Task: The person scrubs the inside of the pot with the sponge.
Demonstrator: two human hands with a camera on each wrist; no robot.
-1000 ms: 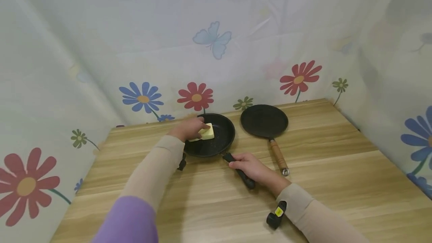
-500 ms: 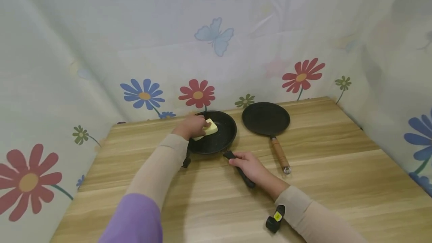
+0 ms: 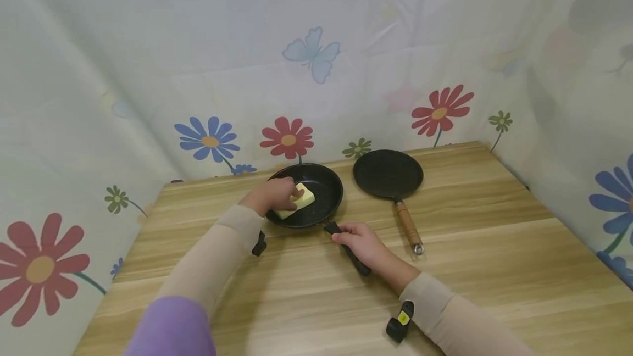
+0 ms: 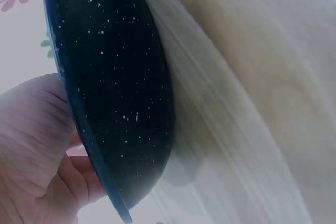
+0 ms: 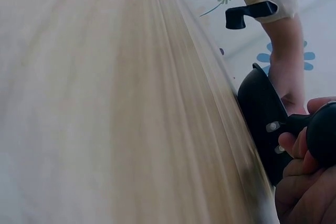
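In the head view a black frying pan (image 3: 327, 194) rests on the wooden table, its inside facing up. My left hand (image 3: 271, 195) reaches over its left rim and grips a pale yellow sponge (image 3: 305, 198) against the inside; the hand partly covers the sponge. Around the pan's black handle (image 3: 357, 261) the fingers of my right hand (image 3: 365, 245) are curled. The left wrist view has the pan's speckled outer wall (image 4: 113, 77) with my left hand (image 4: 39, 145) behind the rim, the sponge hidden. My right hand (image 5: 307, 187) holds the handle low in the right wrist view.
A flat black pan (image 3: 388, 173) with a wooden handle (image 3: 407, 227) lies to the right of the frying pan. Behind the wooden table (image 3: 494, 235) hangs a white flowered cloth (image 3: 222, 70). Each wrist carries a black camera mount (image 3: 399, 323).
My left hand has slid the sponge within the pan, at first slightly away, then back toward the near left. My right hand keeps its grip on the handle, and the pan stays about where it was.
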